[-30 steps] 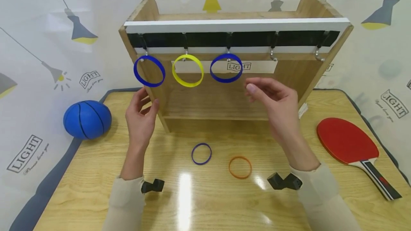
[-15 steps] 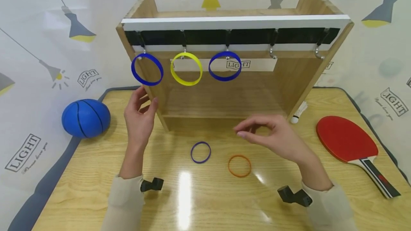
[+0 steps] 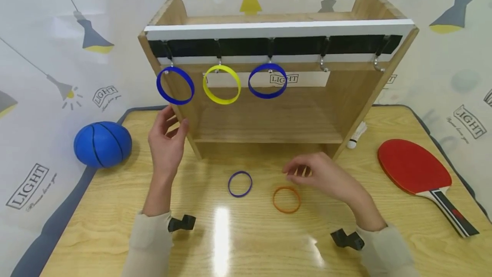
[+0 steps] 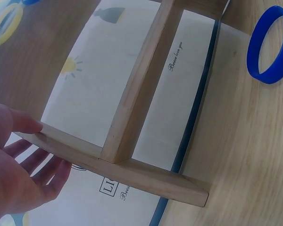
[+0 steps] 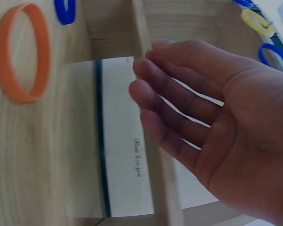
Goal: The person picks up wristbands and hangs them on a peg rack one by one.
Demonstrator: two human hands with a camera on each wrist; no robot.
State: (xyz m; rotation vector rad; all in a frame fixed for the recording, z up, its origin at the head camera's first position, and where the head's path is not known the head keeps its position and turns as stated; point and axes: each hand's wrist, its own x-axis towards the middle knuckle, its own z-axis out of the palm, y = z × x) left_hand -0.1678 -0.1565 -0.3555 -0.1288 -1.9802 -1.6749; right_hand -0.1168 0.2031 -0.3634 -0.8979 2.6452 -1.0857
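Observation:
My left hand (image 3: 167, 146) grips the left side panel of a wooden shelf (image 3: 265, 116), its thumb (image 4: 28, 123) on the inner face and its fingers round the outside. Empty, my right hand (image 3: 320, 176) hovers just above the tabletop, fingers loosely bent, close to an orange silicone wristband (image 3: 286, 212). Left of that band lies a dark blue wristband (image 3: 240, 196). On the shelf's front hooks hang a blue wristband (image 3: 181, 102), a yellow wristband (image 3: 224, 102) and another blue wristband (image 3: 267, 95); the two right-hand hooks (image 3: 323, 64) bear nothing.
A blue ball (image 3: 102, 144) sits at the table's left edge. On the right lie a red table tennis paddle (image 3: 415, 168) and, beside the shelf, a shuttlecock (image 3: 357, 135). A printed cloth (image 3: 34, 110) surrounds the table.
My right hand has come down from beside the third hook to just above the orange wristband. The left hand has kept its hold on the side panel.

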